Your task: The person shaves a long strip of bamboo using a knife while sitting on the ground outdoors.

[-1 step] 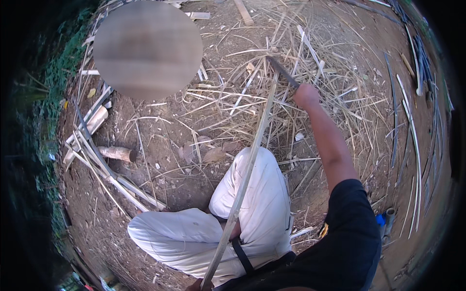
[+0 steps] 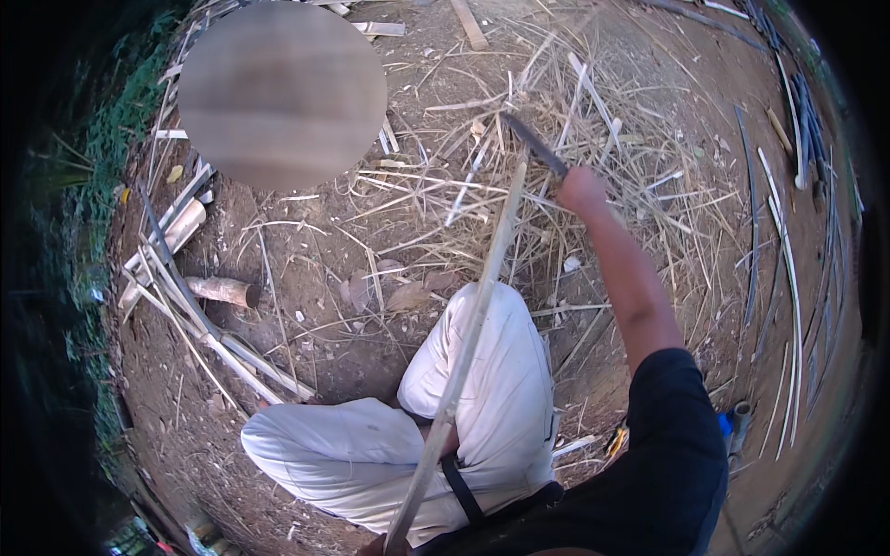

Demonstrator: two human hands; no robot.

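Gripping a dark blade [image 2: 536, 145] out beyond the raised knee [image 2: 491, 371], the right hand [image 2: 581, 190] sets its edge against the far tip of a long bamboo strip [image 2: 473, 320], seemingly to shave it. That strip slants lengthwise over the knee, near end by the left hand [image 2: 382, 547], whose grip I cannot tell

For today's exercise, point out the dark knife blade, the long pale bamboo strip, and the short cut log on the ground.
Dark knife blade [image 2: 535, 145], head view, mid-blade.
Long pale bamboo strip [image 2: 482, 296], head view, middle of its length.
Short cut log [image 2: 221, 291], head view, its side.
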